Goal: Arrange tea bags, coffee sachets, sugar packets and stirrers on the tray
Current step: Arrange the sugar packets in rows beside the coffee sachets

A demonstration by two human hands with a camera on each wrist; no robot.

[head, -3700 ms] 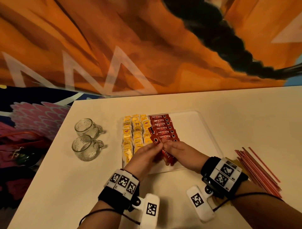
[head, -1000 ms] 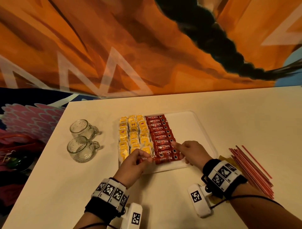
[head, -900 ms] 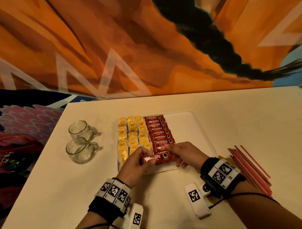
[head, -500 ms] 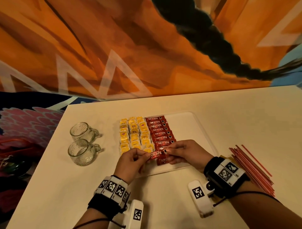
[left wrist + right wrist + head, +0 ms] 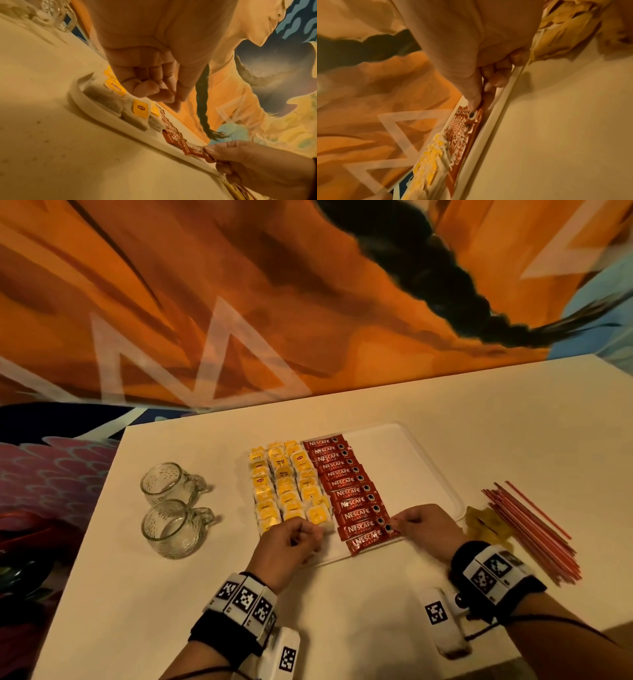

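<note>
Now we are pinching the right end of the nearest sachet [image 5: 371, 537] with our right hand [image 5: 426, 525], laying it at the front of the red column on the tray [image 5: 428, 460]. Our left hand [image 5: 289, 542] is hovering curled and holding nothing over the front tea bags [image 5: 291, 491]. The sachet is lying askew, partly over the tray's front rim, so letting go carelessly is risking it sliding onto the counter [image 5: 342, 611]. Dragging it back is risking shoving the overlapped sachets out of line. The left knuckles are sitting close enough to nudge the tea bags. The stirrers [image 5: 534, 529] and yellow packets [image 5: 486, 525] are waiting off the tray, right of it.
</note>
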